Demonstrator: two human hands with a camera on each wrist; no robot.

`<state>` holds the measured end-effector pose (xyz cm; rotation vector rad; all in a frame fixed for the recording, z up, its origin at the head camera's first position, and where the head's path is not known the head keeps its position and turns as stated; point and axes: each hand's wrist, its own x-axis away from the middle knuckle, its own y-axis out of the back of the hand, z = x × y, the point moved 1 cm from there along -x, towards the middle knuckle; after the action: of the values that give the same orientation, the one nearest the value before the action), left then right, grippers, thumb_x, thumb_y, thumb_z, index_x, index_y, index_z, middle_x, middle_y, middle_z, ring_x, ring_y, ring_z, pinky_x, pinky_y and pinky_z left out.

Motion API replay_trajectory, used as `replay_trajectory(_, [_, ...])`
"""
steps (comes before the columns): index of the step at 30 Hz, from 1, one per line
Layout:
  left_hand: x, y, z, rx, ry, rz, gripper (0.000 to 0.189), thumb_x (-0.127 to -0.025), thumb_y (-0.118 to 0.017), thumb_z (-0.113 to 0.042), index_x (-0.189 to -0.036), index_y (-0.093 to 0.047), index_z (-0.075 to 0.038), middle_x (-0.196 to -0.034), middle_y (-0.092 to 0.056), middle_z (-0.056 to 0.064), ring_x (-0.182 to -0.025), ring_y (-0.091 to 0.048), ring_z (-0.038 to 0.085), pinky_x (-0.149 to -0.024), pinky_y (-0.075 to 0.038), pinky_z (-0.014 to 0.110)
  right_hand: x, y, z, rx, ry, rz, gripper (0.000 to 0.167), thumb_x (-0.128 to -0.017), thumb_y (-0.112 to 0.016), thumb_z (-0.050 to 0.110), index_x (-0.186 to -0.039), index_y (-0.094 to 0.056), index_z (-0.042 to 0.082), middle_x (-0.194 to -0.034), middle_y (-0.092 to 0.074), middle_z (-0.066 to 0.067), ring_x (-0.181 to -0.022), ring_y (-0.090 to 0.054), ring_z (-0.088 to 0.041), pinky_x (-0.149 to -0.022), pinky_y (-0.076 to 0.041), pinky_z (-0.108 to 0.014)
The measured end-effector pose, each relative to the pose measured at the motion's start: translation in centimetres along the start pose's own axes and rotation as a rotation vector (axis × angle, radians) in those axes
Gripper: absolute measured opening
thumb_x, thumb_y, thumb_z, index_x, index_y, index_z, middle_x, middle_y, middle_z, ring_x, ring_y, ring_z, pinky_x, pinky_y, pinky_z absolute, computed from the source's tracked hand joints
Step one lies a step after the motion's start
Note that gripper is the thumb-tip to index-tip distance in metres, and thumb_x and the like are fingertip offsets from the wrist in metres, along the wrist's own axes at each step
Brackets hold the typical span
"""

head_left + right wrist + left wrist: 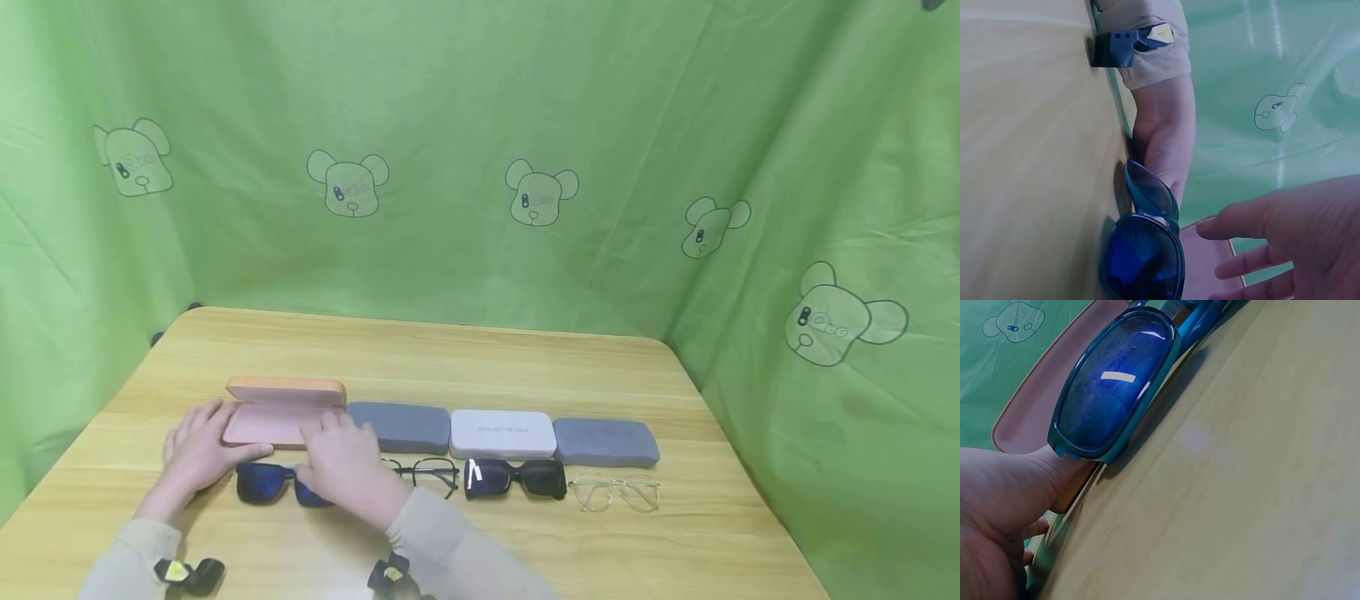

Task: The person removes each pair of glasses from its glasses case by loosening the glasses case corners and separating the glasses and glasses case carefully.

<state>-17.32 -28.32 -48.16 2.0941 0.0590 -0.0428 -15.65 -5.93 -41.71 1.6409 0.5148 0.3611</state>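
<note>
An orange glasses case [285,390] with a pink lining stands with its lid raised at the left of the table. My left hand [197,446] holds its left end, the thumb along the front edge and the other fingers at the side. Over the right part of the case is my right hand [343,457], its fingers [1244,265] extended and holding nothing. Blue-lensed sunglasses [260,483] lie in front of the case, partly covered by the right hand. In the left wrist view, one blue lens [1113,387] hides part of the left thumb.
To the right, a dark grey case [401,427], a white case [502,433] and another grey case [606,442] stand in a row, shut. Before them lie black-framed glasses [435,477], black sunglasses [514,478] and clear glasses [615,492]. Green curtains [450,100] surround the table [480,550].
</note>
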Motion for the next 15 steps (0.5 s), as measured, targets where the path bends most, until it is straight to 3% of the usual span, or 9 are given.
replay_trajectory(15, [0.2, 0.1, -0.1, 0.01, 0.001, -0.001, 0.102, -0.076, -0.071, -0.063, -0.146, -0.033, 0.0, -0.149, -0.021, 0.039, -0.134, -0.013, 0.064, -0.102, -0.006, 0.081, -1.0, 0.6, -2.0, -0.099, 0.01, -0.149, 0.03, -0.091, -0.059, 0.049, -0.106, -0.062, 0.023, -0.093, -0.06, 0.007, -0.074, -0.055, -0.008, -0.06, -0.047, -0.022])
